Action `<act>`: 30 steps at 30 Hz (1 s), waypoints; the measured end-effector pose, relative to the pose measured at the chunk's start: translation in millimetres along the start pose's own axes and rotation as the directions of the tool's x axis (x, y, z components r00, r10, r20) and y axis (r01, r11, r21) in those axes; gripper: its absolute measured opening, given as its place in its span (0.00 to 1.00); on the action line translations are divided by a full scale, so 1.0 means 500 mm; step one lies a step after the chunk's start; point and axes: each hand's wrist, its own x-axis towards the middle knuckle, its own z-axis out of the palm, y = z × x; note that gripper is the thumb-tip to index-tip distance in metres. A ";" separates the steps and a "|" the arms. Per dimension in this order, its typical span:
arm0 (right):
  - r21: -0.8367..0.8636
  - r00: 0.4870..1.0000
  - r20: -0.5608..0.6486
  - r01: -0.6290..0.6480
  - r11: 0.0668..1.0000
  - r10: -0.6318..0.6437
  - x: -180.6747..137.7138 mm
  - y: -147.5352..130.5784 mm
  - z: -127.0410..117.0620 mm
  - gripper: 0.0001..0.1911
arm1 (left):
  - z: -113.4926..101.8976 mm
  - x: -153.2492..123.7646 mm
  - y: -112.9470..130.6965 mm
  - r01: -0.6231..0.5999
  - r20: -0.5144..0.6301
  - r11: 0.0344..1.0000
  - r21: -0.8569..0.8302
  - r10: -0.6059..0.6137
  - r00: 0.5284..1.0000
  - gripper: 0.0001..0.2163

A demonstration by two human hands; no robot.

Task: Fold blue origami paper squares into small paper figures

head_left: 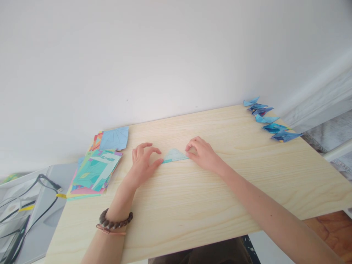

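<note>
A folded piece of pale blue-green paper [175, 155] lies flat on the table, shaped like a low triangle with a darker teal strip along its near edge. My left hand [143, 164] is beside it, thumb tip touching the left corner while the other fingers curve apart above the wood. At the opposite corner my right hand [202, 153] has thumb and curled index finger closed on the paper's tip. Part of that right corner is hidden by the fingers.
On the left stand a stack of coloured printed papers [96, 170] and a blue creased sheet [114, 138]. Several folded blue paper figures [275, 128] line the table's right edge. Black cables [41, 179] lie beyond the left edge, and a white wall [165, 66] rises behind.
</note>
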 end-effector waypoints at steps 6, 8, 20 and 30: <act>0.003 0.999 -0.032 0.032 0.999 -0.032 0.001 0.004 0.003 0.03 | -0.004 -0.002 0.023 -0.348 0.096 0.937 0.029 0.344 0.934 0.26; 0.002 0.999 -0.034 0.036 0.999 -0.036 0.000 0.004 0.005 0.03 | -0.003 -0.003 0.021 -0.365 0.131 0.930 0.039 0.357 0.925 0.29; -0.095 0.979 -0.169 0.098 0.991 -0.113 -0.018 -0.005 0.030 0.05 | -0.007 0.001 0.021 -0.348 0.225 0.937 0.044 0.330 0.917 0.34; -0.142 0.977 -0.174 0.094 0.985 -0.119 -0.015 -0.015 0.043 0.08 | -0.009 0.000 0.024 -0.359 0.214 0.932 0.052 0.340 0.916 0.32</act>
